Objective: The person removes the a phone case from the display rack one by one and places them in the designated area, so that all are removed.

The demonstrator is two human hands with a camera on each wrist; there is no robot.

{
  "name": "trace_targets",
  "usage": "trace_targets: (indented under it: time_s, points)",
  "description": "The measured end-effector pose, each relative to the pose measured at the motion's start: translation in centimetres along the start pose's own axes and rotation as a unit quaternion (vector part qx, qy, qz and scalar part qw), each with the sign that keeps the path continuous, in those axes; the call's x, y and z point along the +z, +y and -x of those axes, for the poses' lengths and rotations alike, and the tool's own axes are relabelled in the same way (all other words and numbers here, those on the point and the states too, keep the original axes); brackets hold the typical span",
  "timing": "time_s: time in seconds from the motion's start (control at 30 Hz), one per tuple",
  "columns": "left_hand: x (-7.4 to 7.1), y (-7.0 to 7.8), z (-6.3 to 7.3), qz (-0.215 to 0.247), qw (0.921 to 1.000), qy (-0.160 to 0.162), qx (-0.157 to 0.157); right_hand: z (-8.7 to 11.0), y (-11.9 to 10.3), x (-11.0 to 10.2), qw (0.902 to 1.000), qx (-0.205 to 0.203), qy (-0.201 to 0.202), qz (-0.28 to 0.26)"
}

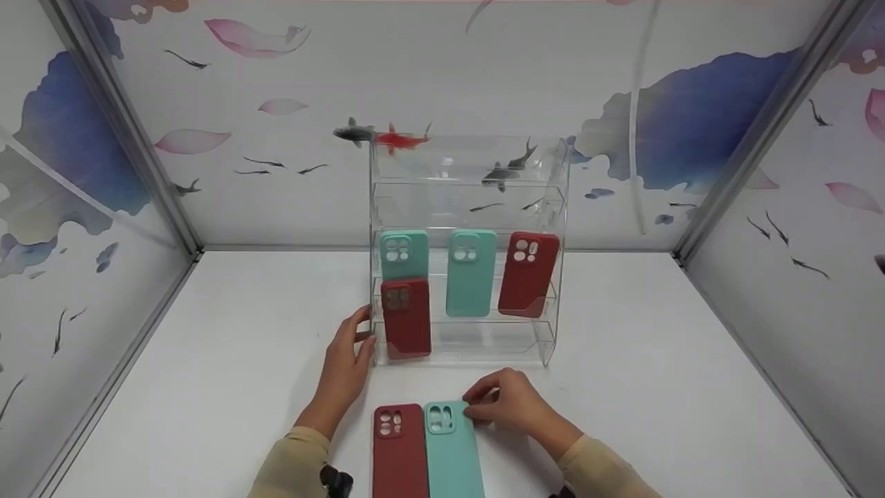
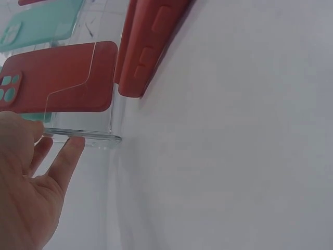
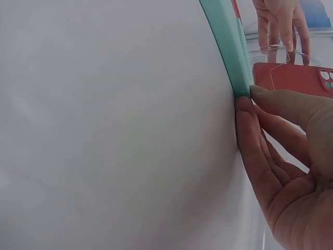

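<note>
A clear tiered display rack stands on the table. My left hand touches its left side panel with fairly straight fingers; the same hand shows at the panel's edge in the left wrist view. My right hand pinches the upper right corner of a turquoise phone case lying in front of the rack. In the right wrist view, thumb and fingertips meet at that case's corner. Left of it lies a red phone case, which looks stacked in the left wrist view.
The rack's middle tier holds two turquoise phone cases and a red one on the right. Another red phone case leans at lower left, overlapping a turquoise one. Patterned panels enclose the white table.
</note>
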State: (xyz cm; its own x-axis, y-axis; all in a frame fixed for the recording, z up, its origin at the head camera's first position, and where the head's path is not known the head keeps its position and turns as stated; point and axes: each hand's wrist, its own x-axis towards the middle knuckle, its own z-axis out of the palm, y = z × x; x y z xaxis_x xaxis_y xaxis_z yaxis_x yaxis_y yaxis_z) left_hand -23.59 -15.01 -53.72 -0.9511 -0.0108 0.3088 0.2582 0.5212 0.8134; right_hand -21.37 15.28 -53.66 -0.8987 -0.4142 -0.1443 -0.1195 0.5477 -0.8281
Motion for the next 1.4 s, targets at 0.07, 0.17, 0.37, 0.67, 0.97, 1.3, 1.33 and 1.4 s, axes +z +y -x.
trace_targets:
  time_s: [0.07,0.17,0.37,0.67,0.97,1.3,1.33,1.4]
  points:
    - [0.0,0.0,0.0,-0.001,1.0,0.001,0.0,-0.1,0.0,0.0,1.0,0.002,-0.003,0.003]
    - [0.0,-0.1,0.1,-0.001,1.0,0.003,0.0,-0.1,-0.1,-0.1,0.9998,-0.005,-0.003,0.017]
    - [0.0,0.0,0.0,-0.001,1.0,0.002,-0.001,-0.4,-0.6,-0.5,0.9993,-0.022,-0.002,0.029]
    - [-0.1,0.0,-0.1,0.001,1.0,0.004,0.002,-1.3,-2.7,-1.5,0.9911,-0.095,0.044,0.083]
    - [0.1,0.0,0.2,-0.006,1.0,0.002,-0.003,-2.6,-4.8,-1.9,0.9775,-0.163,0.107,0.079]
    - [0.1,0.0,0.0,-0.002,1.0,0.004,-0.003,-6.2,-7.3,-3.1,0.9733,-0.173,0.136,0.066]
    - [0.2,-0.1,0.0,-0.001,1.0,0.004,-0.003,-6.7,-7.6,-3.3,0.9732,-0.171,0.14,0.063]
    - [0.2,-0.1,0.0,0.0,1.0,0.004,-0.005,-7.4,-8.4,-3.6,0.9718,-0.174,0.149,0.058]
